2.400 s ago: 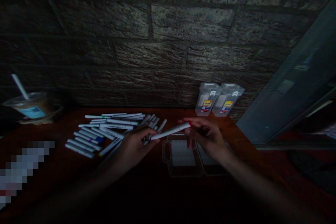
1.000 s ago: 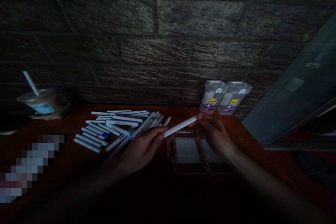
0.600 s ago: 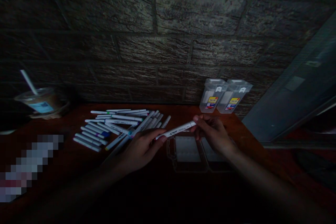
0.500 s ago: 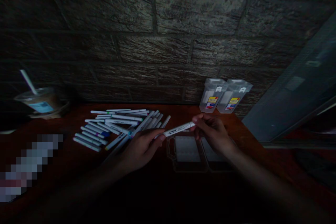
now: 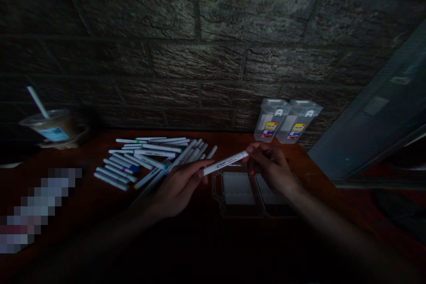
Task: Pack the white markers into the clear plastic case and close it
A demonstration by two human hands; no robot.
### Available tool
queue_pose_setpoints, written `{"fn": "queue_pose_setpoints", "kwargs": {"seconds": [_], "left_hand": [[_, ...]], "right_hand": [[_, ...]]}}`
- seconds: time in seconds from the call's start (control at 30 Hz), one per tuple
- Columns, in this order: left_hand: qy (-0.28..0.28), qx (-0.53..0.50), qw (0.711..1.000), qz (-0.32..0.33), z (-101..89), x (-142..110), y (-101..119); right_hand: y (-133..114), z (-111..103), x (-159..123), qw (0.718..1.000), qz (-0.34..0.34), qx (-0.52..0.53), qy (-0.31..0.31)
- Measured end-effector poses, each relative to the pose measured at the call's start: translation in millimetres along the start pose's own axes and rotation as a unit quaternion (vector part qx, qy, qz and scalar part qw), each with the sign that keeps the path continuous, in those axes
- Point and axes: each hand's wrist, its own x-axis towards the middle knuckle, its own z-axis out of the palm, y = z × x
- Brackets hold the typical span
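Observation:
A white marker [image 5: 226,163] with dark lettering is held slantwise between my two hands, its right end higher. My right hand [image 5: 271,164] pinches the right end between thumb and fingers. At the lower left end, the thumb and fingers of my left hand [image 5: 181,186] close on the marker's tip. Left of that hand lies a loose pile of white markers [image 5: 159,153], some with coloured bands or caps. Below the held marker an open clear plastic case [image 5: 238,188] lies on the table, partly covered by my right hand and wrist.
Two clear plastic cases [image 5: 271,120] with yellow and blue labels stand against the stone wall [image 5: 219,62]. A lidded drink cup [image 5: 55,126] with a straw sits at the far left. A grey metal post [image 5: 362,106] rises beyond the table's right edge.
My left hand has shifted slightly left along the marker, so more of its lower end shows. My right hand keeps its pinch. The whole view has moved a little.

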Motion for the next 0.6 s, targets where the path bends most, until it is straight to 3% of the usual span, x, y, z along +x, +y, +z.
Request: {"fn": "queue_pose_setpoints", "kwargs": {"seconds": [0.6], "left_hand": [[0.003, -0.003, 0.999, 0.033, -0.8, -0.4, -1.9]], "right_hand": [[-2.3, 1.7, 1.4, 1.0, 0.005, 0.013, 0.023]]}}
